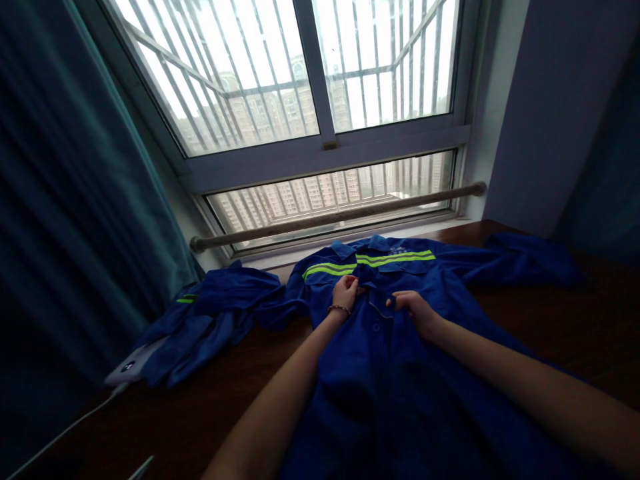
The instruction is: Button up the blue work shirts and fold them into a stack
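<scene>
A blue work coverall [360,387] with yellow-green reflective stripes across the chest lies spread in front of me, collar towards the window. My left hand [346,292], with a beaded bracelet at the wrist, pinches the cloth of its front opening just below the stripe. To the right, my right hand [413,308] is closed on the other part of the front, thumb and finger pinching the fabric edge. Between the hands the front cloth is lifted and folded. A round button shows a little below them. The exact bits under my fingertips are too dark to make out.
Another blue garment [210,313] with a reflective stripe lies crumpled at the left, partly over a white device [134,363] with a cable. A rail [340,217] crosses the barred window behind. A dark curtain [100,167] hangs at the left. The wooden surface [235,400] is dark brown.
</scene>
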{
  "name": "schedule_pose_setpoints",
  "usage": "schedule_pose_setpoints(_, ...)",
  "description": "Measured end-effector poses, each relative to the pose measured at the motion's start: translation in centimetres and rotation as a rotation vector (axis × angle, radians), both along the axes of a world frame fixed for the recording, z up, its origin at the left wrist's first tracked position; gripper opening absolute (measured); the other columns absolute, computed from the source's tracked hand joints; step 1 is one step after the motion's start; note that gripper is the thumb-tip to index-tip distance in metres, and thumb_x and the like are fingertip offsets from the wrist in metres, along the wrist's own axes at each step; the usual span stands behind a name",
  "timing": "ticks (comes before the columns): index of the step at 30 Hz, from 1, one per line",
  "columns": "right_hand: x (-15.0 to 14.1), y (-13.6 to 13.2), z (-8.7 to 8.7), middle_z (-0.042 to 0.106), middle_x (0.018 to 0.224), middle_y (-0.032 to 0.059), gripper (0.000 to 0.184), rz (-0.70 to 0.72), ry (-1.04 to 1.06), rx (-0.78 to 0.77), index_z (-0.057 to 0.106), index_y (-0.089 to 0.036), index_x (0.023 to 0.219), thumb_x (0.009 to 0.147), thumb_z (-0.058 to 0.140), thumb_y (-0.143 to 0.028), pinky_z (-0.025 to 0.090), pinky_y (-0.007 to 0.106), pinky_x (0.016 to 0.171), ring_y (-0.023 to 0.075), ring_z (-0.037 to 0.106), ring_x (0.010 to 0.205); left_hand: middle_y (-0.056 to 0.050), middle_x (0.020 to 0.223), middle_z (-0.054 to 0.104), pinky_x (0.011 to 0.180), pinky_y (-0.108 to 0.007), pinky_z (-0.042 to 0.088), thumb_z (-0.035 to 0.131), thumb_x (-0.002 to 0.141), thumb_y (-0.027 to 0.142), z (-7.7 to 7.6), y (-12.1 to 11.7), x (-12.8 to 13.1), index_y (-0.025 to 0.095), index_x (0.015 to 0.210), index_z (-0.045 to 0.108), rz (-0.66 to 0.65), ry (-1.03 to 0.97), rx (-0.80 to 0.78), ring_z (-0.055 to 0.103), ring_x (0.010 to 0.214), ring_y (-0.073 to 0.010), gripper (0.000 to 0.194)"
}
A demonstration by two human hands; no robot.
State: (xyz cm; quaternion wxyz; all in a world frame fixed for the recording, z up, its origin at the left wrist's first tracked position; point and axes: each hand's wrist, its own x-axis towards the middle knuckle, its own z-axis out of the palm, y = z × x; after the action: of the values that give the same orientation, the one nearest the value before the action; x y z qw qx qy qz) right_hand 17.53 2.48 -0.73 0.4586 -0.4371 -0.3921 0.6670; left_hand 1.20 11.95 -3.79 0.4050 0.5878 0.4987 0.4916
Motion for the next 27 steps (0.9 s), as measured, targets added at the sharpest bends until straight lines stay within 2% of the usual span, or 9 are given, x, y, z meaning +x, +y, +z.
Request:
schedule_pose_setpoints(3,1.0,0.9,-0.1,0.053,0.048,-0.0006,0.031,-0.138,0.07,-0.025,0.061,-0.013,0.075,0.05,0.043,-0.013,0.032,0.021,0.041,0.0097,0.043,0.041,-0.004,0.071,0.06,0.062,-0.027,0.048,0.06,0.069,0.014,1.0,-1.2,0.1,0.014,0.084,0.049,-0.088,0.094,-0.02,0.061,0.063,-0.0152,0.019)
schedule_pose_setpoints(7,1.6,1.6,-0.5,0.056,0.05,-0.002,0.042,-0.184,0.132,0.01,0.063,-0.013,0.09,0.052,0.047,-0.015,0.032,0.02,0.04,0.0092,0.043,0.04,-0.014,0.088,0.06,0.069,-0.032,0.046,0.07,0.061,0.021,3.6,-4.3,0.8,0.008,0.101,0.043,-0.179,0.731,0.096,0.06,0.081,-0.0243,0.05)
schedule_pose_setpoints(9,1.7,1.8,-0.7,0.056,0.05,-0.003,0.042,-0.199,0.123,0.036,0.064,-0.014,0.091,0.052,0.049,-0.015,0.031,0.02,0.039,0.0086,0.042,0.039,-0.019,0.098,0.057,0.074,-0.035,0.045,0.067,0.065,0.024,5.1,-6.3,1.4,0.006,0.105,0.042,-0.205,1.043,0.152,0.057,0.092,-0.0286,0.051)
schedule_pose_setpoints(12,1.8,2.2,-1.1,0.055,0.047,-0.004,0.041,-0.219,0.124,0.054,0.065,-0.016,0.091,0.052,0.053,-0.016,0.029,0.02,0.038,0.0087,0.042,0.038,-0.019,0.101,0.056,0.077,-0.035,0.044,0.062,0.07,0.025,6.5,-8.7,2.1,0.007,0.102,0.047,-0.312,1.308,0.163,0.056,0.094,-0.0289,0.04)
schedule_pose_setpoints(14,2.3,2.7,-1.3,0.055,0.046,-0.0048,0.042,-0.255,0.123,0.079,0.065,-0.017,0.093,0.052,0.054,-0.016,0.03,0.02,0.038,0.009,0.042,0.038,-0.018,0.1,0.055,0.078,-0.036,0.043,0.061,0.07,0.032,6.6,-9.7,2.4,0.009,0.101,0.049,-0.368,1.381,0.146,0.055,0.093,-0.0287,0.04)
schedule_pose_setpoints(17,3.8,3.8,-1.7,0.058,0.05,-0.005,0.044,-0.362,0.098,0.12,0.064,-0.018,0.096,0.053,0.056,-0.017,0.033,0.021,0.039,0.01,0.046,0.041,-0.017,0.106,0.051,0.078,-0.04,0.043,0.057,0.071,0.046,5.7,-10.0,2.6,0.012,0.107,0.049,-0.325,1.381,0.126,0.05,0.098,-0.0311,0.05)
schedule_pose_setpoints(21,5.8,5.0,-1.2,0.065,0.064,-0.0025,0.041,-0.517,0.081,0.158,0.066,-0.017,0.092,0.052,0.057,-0.014,0.043,0.021,0.05,0.0127,0.056,0.055,-0.013,0.119,0.042,0.078,-0.049,0.041,0.044,0.08,0.043,3.6,-8.4,2.2,0.023,0.115,0.045,-0.234,1.341,0.202,0.041,0.108,-0.0315,0.04)
schedule_pose_setpoints(24,5.9,4.9,-0.4,0.067,0.069,-0.001,0.039,-0.478,0.099,0.161,0.066,-0.017,0.093,0.055,0.057,-0.014,0.045,0.022,0.054,0.014,0.058,0.058,-0.01,0.125,0.039,0.082,-0.051,0.037,0.035,0.084,0.045,2.6,-6.3,1.0,0.028,0.118,0.042,-0.255,1.302,0.294,0.038,0.112,-0.0292,0.039)
schedule_pose_setpoints(27,5.0,4.2,0.0,0.067,0.073,0.0,0.04,-0.328,0.132,0.177,0.065,-0.018,0.097,0.057,0.058,-0.015,0.046,0.023,0.054,0.0148,0.06,0.059,-0.007,0.129,0.036,0.088,-0.049,0.034,0.028,0.086,0.047,2.2,-4.4,-0.4,0.029,0.121,0.04,-0.301,1.267,0.333,0.035,0.116,-0.0265,0.041)
